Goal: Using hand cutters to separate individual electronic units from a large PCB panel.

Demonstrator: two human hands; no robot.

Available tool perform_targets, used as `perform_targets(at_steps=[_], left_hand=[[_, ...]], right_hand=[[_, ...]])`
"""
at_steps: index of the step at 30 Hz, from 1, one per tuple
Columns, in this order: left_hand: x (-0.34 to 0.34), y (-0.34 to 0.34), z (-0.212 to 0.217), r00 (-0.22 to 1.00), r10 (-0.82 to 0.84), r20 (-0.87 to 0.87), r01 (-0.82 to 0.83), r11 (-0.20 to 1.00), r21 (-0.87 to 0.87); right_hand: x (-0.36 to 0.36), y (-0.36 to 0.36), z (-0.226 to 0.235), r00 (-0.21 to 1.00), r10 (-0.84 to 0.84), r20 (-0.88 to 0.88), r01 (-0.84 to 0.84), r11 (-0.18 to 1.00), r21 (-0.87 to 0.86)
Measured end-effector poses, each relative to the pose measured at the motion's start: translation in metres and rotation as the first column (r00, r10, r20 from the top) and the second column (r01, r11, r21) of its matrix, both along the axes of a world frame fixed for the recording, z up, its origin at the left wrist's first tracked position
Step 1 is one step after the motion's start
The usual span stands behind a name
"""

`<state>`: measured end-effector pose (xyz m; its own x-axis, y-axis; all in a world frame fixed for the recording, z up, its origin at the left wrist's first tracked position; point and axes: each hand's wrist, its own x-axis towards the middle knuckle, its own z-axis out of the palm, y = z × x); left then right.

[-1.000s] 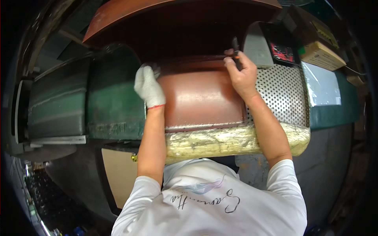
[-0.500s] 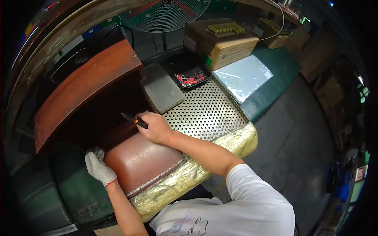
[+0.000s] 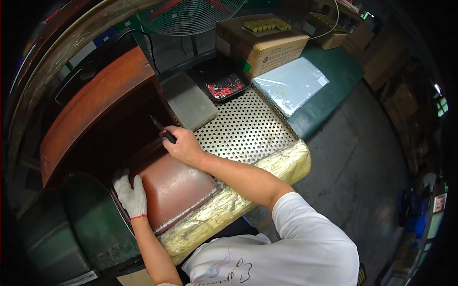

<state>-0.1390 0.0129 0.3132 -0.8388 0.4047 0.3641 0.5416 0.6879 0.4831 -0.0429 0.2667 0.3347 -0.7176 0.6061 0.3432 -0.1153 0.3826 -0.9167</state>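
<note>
A reddish-brown curved panel lies on the bench in front of me, under a raised brown curved hood. My left hand, in a white knit glove, presses on the panel's left edge. My bare right hand rests on the panel's far edge, holding a small dark tool with an orange band that points into the dark gap below the hood.
A perforated metal plate lies right of the panel, with a yellowish wrapped pad along the bench edge. Behind are a grey block, a black tray with red wires, a cardboard box, a plastic-wrapped sheet and a fan.
The view has swung to the right and tilted, showing more of the bench's right side. Both hands stay on the panel; my right hand still grips the tool at the far edge.
</note>
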Motion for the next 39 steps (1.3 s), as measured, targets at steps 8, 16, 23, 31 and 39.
perform_targets(at_steps=[8, 16, 23, 31, 39], left_hand=[[0.002, -0.001, 0.003, 0.987, -0.070, -0.147, 0.052, 0.990, -0.129], [0.002, 0.002, 0.019, 0.999, 0.025, -0.031, -0.025, 0.999, -0.022], [0.000, -0.001, 0.013, 0.953, 0.003, 0.303, -0.165, 0.844, 0.510], [0.009, 0.003, 0.028, 0.821, -0.200, 0.535, -0.329, 0.601, 0.729], [0.008, 0.004, 0.028, 0.747, -0.395, 0.534, -0.290, 0.529, 0.797]], right_hand=[[0.000, -0.003, 0.003, 1.000, -0.007, 0.021, 0.007, 1.000, -0.010], [-0.004, -0.003, 0.002, 1.000, -0.025, 0.018, 0.025, 1.000, 0.008], [-0.005, -0.005, 0.005, 0.999, -0.001, 0.053, 0.001, 1.000, 0.001], [-0.005, -0.006, 0.003, 0.998, 0.010, 0.068, -0.013, 0.999, 0.042], [-0.008, -0.004, -0.006, 1.000, -0.011, 0.020, 0.008, 0.994, 0.107]])
